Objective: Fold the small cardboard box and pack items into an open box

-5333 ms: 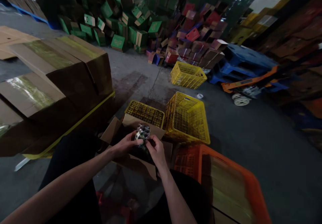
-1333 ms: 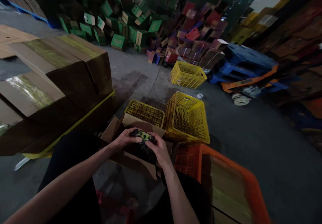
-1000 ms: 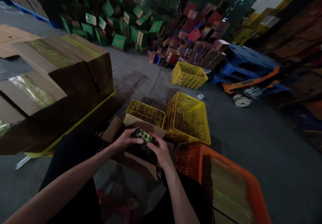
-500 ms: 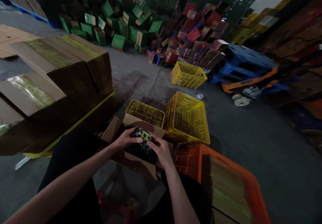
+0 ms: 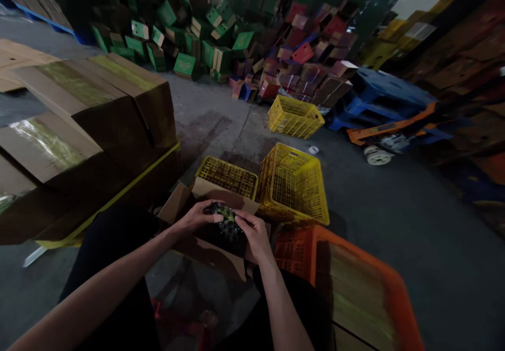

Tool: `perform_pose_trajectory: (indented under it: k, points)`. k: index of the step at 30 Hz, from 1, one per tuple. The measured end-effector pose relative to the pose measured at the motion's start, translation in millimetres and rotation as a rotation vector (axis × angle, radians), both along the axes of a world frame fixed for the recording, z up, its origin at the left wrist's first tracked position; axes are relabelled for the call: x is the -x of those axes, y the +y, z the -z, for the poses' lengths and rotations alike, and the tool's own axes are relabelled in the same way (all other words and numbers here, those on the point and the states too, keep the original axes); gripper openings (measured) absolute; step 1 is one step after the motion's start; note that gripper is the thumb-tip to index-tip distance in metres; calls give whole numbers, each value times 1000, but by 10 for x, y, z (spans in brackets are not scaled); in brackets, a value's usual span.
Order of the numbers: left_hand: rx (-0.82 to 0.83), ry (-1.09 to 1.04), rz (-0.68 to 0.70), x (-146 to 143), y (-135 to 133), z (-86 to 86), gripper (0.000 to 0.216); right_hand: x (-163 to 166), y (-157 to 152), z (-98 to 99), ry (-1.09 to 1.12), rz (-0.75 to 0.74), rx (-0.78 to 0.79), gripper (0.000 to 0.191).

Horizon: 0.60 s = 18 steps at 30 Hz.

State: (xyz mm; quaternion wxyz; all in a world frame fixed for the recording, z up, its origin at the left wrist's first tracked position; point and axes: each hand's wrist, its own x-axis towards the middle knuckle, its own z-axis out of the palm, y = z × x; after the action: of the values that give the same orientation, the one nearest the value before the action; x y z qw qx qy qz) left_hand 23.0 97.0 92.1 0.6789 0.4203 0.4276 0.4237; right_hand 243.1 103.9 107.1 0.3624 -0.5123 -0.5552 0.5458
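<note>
My left hand (image 5: 196, 218) and my right hand (image 5: 252, 234) both grip a small dark object with yellow-green patches (image 5: 224, 215). I hold it just above an open cardboard box (image 5: 205, 189) that sits on the floor in front of my knees. The fingers of both hands curl round the object from either side. What lies inside the box is too dark to make out.
Yellow plastic crates (image 5: 294, 182) stand right behind the box, another (image 5: 294, 115) farther back. An orange crate (image 5: 355, 282) is at my right. Large taped cartons (image 5: 98, 109) are stacked at left. Heaps of green and red small boxes (image 5: 221, 35) and a pallet jack (image 5: 389, 130) lie beyond.
The patterned object, earlier held up higher and upright, has been turned flat and lowered toward the open box. My hands have closed in around it a little more.
</note>
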Motion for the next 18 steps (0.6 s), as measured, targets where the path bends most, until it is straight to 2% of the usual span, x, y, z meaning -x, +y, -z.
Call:
perform_pose_trajectory:
  k: [8, 14, 18]
  points:
    - [29, -79, 82, -22, -40, 7, 72, -13, -7, 3, -36, 103, -17, 30]
    - [-9, -72, 122, -27, -45, -49, 50, -14, 3, 0, -33, 112, 9, 32]
    - [48, -105, 82, -39, -73, -69, 52, 2, 6, -26, 25, 123, 42, 41]
